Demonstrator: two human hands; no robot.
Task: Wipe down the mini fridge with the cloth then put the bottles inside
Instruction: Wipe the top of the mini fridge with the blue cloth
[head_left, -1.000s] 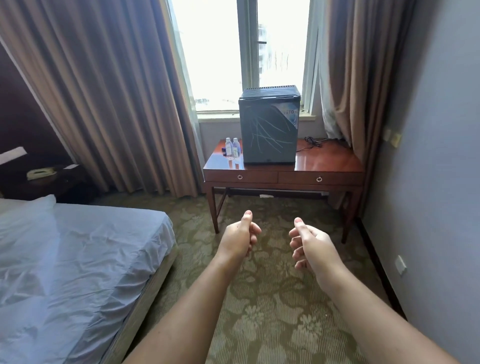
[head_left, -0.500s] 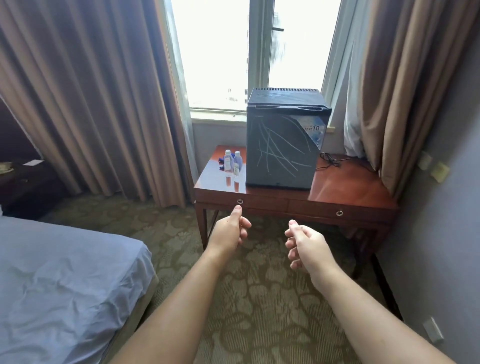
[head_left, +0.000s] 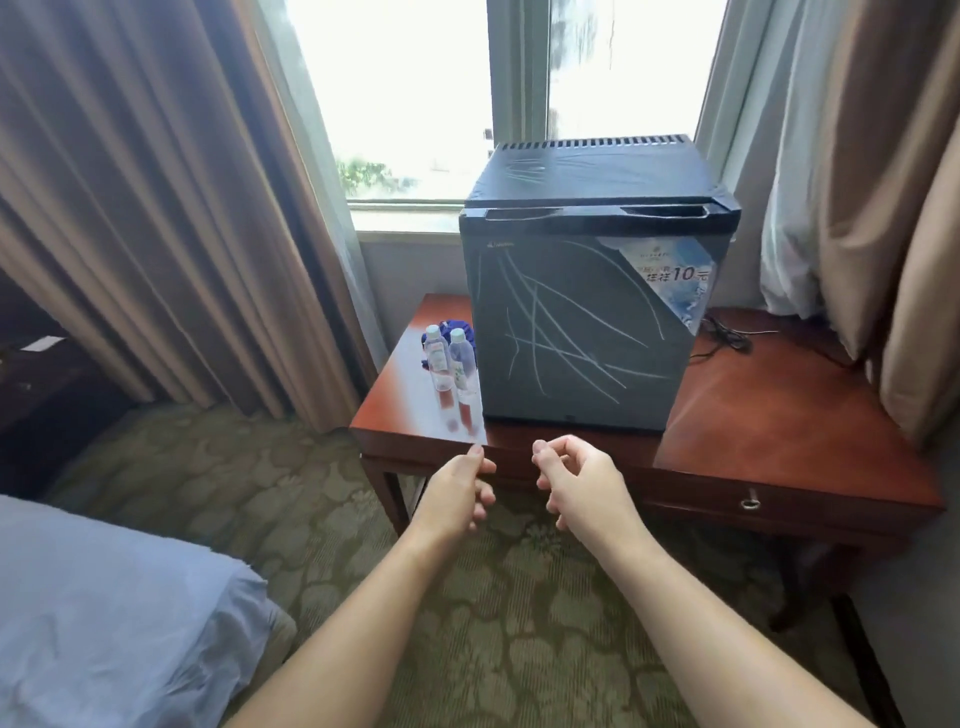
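Bright light comes through the window (head_left: 410, 104) between long brown curtains (head_left: 156, 218). A red-brown counter (head_left: 779, 415) stands below it. Green flowery carpet (head_left: 249, 467) meets a blue bed (head_left: 104, 634).

The mini fridge (head_left: 582, 332) is dark blue-grey, its door crossed by pale streaks, with a light-blue sticker (head_left: 675, 275). To its left stand clear bottles (head_left: 449, 358) and a blue cloth (head_left: 457, 328). The tabletop (head_left: 779, 426) is glossy red-brown, the carpet (head_left: 311, 493) olive with a floral pattern, the curtains (head_left: 156, 208) beige-brown, and the bed sheet (head_left: 104, 613) pale blue.

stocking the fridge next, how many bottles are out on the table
2: left bottle and right bottle stand side by side on the table, just left of the mini fridge. It could hide others.
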